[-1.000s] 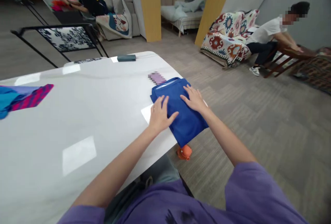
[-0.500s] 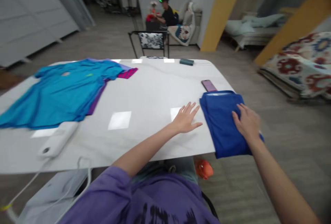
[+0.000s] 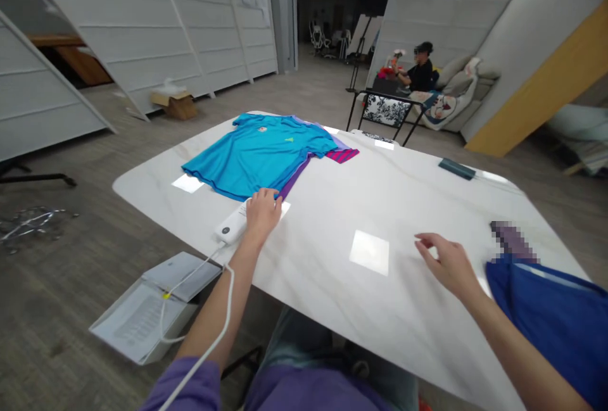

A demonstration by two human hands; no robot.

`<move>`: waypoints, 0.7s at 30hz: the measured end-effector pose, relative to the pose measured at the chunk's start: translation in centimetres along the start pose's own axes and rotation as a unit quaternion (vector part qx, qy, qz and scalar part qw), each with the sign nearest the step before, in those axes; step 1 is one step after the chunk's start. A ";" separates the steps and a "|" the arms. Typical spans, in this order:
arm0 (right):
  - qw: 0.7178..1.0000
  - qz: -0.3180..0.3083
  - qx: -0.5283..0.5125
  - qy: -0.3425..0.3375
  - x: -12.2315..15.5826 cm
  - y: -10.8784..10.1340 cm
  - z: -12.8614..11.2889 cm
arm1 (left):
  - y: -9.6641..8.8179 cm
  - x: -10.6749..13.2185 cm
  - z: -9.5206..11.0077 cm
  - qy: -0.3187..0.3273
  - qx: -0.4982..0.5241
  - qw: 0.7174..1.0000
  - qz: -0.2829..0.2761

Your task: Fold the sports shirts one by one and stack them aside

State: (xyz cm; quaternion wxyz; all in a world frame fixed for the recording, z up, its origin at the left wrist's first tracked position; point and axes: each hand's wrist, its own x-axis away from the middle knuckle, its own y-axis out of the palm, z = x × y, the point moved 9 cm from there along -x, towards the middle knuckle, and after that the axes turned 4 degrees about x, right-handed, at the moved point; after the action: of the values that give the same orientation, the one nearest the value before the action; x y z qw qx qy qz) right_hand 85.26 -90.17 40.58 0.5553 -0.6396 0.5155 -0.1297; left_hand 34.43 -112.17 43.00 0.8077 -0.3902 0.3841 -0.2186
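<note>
A turquoise short-sleeved shirt (image 3: 259, 154) lies spread on the white table, over purple clothing whose striped pink part (image 3: 342, 156) sticks out at its right. Near the shirt's lower hem is a long white corded device (image 3: 230, 226) with a round dark button; its exact kind is unclear. My left hand (image 3: 263, 211) lies over the device's far end, fingers together and bent round it, hiding that end. My right hand (image 3: 446, 259) hovers over the tabletop with nothing in it, thumb and curved fingers apart. To its right is the folded blue garment (image 3: 555, 309), cut off by the frame edge.
The phone (image 3: 513, 240) lies beside the blue garment. A dark green case (image 3: 456, 168) sits at the table's far right. Below the left edge stands an open white box (image 3: 142, 316), with the white cord (image 3: 228, 303) passing by. Beyond the table are a chair (image 3: 387, 110) and a seated person (image 3: 420, 72).
My view has swung left. My left hand has gone from the bare tabletop to the white corded device. My right hand has come off the blue garment and moved left of it.
</note>
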 end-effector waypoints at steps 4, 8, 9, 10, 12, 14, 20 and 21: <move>0.990 -0.092 -0.059 -0.090 -10.2 8.2 -9.8 | -0.7 -2.7 -5.0 -0.062 -0.018 0.998 0.015; 0.983 -0.119 -0.075 -0.121 -21.4 15.1 -16.9 | 0.0 -4.5 -8.1 -0.097 -0.030 0.995 -0.006; 0.982 -0.121 -0.078 -0.125 -24.2 16.6 -18.6 | 0.1 -4.9 -8.7 -0.104 -0.031 0.994 -0.011; 0.982 -0.120 -0.081 -0.125 -26.9 17.9 -20.1 | 0.2 -5.2 -9.2 -0.111 -0.034 0.993 -0.015; 0.985 -0.100 -0.088 -0.114 -32.0 19.9 -22.9 | 0.1 -5.8 -10.0 -0.125 -0.040 0.991 -0.025; 0.989 -0.062 -0.092 -0.095 -36.3 21.2 -25.0 | 0.0 -6.4 -10.6 -0.134 -0.046 0.989 -0.038; 0.997 -0.056 -0.046 -0.034 -42.7 24.4 -27.1 | -1.8 -6.6 -11.0 -0.131 -0.046 0.990 -0.027; 0.997 -0.056 -0.037 -0.032 -43.1 24.6 -27.0 | -2.4 -6.4 -10.8 -0.124 -0.042 0.991 -0.011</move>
State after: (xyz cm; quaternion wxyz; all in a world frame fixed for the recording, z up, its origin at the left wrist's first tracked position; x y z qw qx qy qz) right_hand 33.89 -67.45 46.83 0.5393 -0.6913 0.4653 -0.1214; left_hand 21.81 -114.39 43.47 0.8295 -0.4522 0.2854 -0.1612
